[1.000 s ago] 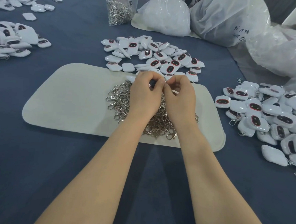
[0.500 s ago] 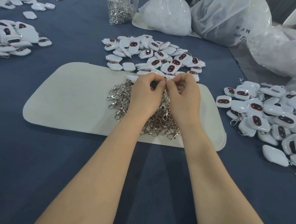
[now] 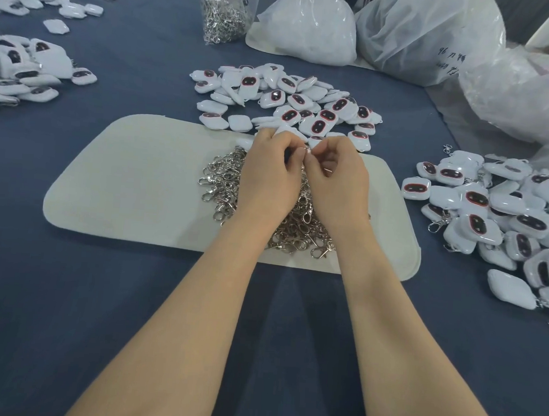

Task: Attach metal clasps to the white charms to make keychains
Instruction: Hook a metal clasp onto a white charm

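Observation:
A heap of metal clasps [image 3: 226,185] lies on a cream felt mat [image 3: 132,178]. Just above it my left hand [image 3: 268,178] and my right hand [image 3: 336,183] meet fingertip to fingertip. The left hand's curled fingers hold a white charm, mostly hidden, and the right hand pinches a small metal clasp at the charm's end. A pile of loose white charms [image 3: 287,101] with dark red-rimmed faces lies just beyond the mat. At the right sits a pile of charms with clasps on them [image 3: 500,217].
More white charms [image 3: 19,69] lie at the far left. A clear bag of clasps [image 3: 223,12] and big white plastic bags [image 3: 425,36] stand at the back and right. The table has a dark blue cloth [image 3: 65,307].
Both hands stay together over the clasp heap; the fingers have shifted slightly as they work the clasp and charm. The piles have not moved.

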The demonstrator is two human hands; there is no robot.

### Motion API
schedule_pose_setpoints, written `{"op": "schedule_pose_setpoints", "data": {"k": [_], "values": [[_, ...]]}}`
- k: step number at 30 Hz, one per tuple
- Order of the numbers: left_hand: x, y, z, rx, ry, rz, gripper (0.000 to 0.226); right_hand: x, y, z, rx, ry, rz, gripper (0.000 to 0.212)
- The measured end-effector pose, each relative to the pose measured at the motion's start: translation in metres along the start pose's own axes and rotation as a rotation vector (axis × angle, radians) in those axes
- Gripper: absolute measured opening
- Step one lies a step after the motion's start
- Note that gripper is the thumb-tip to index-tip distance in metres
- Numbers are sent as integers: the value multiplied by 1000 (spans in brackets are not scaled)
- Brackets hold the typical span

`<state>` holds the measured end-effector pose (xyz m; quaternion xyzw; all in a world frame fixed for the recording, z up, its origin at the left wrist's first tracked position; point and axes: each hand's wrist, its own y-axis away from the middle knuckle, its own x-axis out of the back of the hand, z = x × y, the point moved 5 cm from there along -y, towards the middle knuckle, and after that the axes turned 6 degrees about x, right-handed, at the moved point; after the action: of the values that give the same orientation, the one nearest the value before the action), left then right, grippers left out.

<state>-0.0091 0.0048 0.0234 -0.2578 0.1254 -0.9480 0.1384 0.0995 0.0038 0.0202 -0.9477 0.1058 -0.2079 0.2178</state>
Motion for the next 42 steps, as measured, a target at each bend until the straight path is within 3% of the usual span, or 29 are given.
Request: {"op": "schedule_pose_setpoints", "data": {"k": [10,19,24,30,35,42], "values": [[2,6,9,-107,-153,12,16,2,2,-8,111,96,8,15],[-1,3,5,-62,-32,7,10,4,-1,6,-162,-170,61,25],[-1,2,2,-47,-17,1,9,4,0,8,-198,-255,36,20],[-1,1,2,-49,-36,9,11,2,-1,4,-58,-64,1,24],[-1,1,2,-59,-52,6,12,2,0,1,36,51,-9,13],[-2,2,2,-70,-64,4,12,0,1,-2,77,84,2,14]]}}
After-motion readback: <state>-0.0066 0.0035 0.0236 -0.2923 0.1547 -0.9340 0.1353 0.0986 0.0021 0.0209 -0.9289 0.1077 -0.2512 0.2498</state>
